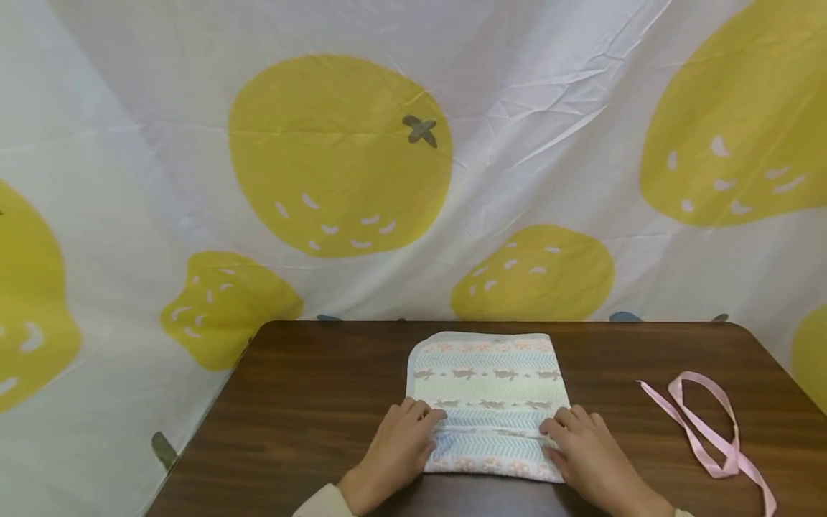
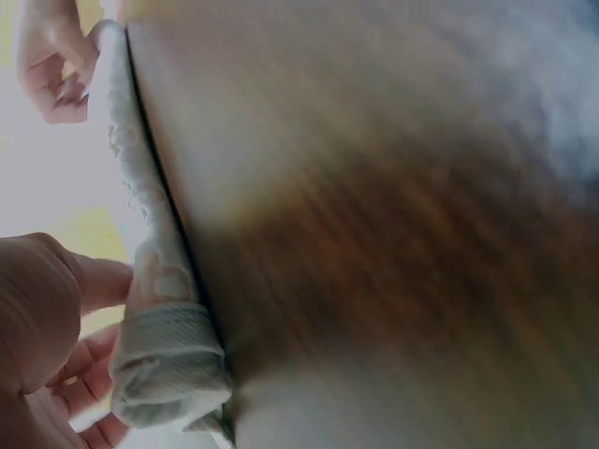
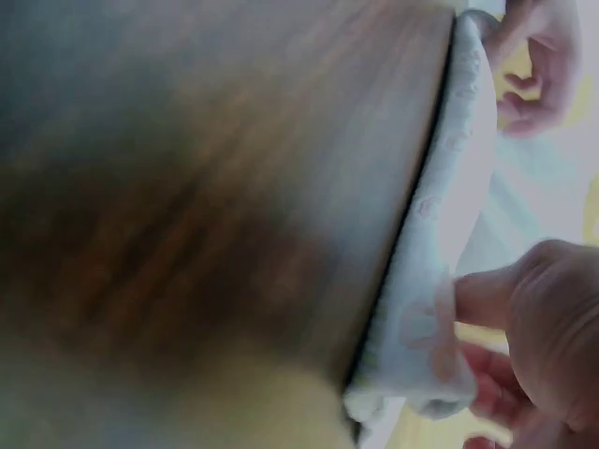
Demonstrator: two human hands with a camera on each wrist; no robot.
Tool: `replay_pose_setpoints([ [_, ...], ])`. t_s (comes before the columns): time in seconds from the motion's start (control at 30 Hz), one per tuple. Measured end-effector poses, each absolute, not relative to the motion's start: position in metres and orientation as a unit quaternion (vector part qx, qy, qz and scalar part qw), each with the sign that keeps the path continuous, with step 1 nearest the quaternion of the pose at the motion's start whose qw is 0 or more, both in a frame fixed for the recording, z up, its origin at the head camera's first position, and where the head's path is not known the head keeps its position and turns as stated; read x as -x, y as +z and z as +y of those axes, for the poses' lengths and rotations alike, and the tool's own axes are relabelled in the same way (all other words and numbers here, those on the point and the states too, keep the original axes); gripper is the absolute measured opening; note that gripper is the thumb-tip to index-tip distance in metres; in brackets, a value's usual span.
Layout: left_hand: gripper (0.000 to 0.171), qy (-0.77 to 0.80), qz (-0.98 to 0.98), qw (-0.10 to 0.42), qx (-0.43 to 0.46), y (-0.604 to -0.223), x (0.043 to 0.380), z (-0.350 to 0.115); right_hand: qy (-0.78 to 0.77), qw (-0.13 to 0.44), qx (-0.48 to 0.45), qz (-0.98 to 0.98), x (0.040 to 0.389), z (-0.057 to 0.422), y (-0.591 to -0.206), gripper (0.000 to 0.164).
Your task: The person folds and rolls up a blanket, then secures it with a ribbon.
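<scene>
A pale quilted cloth with animal, zigzag and flower bands lies on the table, its near part folded over into a thick strip. My left hand holds the left end of that folded strip, fingers curled on top and thumb at the near side. At the opposite end, my right hand grips the fold in the same manner. Both wrist views show the thumbs against the rolled near edge; part of the fingers is hidden behind the cloth in each.
A pink ribbon lies loosely looped on the right of the dark wooden table. Behind the table's far edge hangs a white curtain printed with yellow fruit.
</scene>
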State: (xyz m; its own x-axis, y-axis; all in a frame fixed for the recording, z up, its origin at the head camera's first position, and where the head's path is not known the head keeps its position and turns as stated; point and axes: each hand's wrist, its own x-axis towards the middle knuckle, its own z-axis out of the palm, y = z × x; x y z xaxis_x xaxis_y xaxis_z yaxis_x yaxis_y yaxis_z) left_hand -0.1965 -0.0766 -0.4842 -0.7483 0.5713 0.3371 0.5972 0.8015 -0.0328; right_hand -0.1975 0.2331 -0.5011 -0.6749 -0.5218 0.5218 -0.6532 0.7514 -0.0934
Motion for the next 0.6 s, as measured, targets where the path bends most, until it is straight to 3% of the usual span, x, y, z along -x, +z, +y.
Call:
replay_pose_setpoints([
  [0.1,0.031,-0.012,-0.919,0.184,0.348,-0.484,0.195,-0.073,0.123,0.26,-0.394,-0.873,0.2,0.231,-0.501,0.031],
  [0.33,0.045,-0.013,-0.898,0.183,0.4,-0.484,0.188,-0.072,0.123,0.223,-0.442,-0.86,0.197,0.234,-0.499,0.021],
  [0.5,0.039,-0.036,-0.901,0.148,0.406,-0.481,0.184,-0.077,0.121,0.211,-0.452,-0.858,0.193,0.239,-0.496,0.027],
  [0.6,0.046,-0.043,-0.904,0.113,0.409,-0.479,0.183,-0.08,0.115,0.204,-0.45,-0.861,0.193,0.241,-0.495,0.033],
])
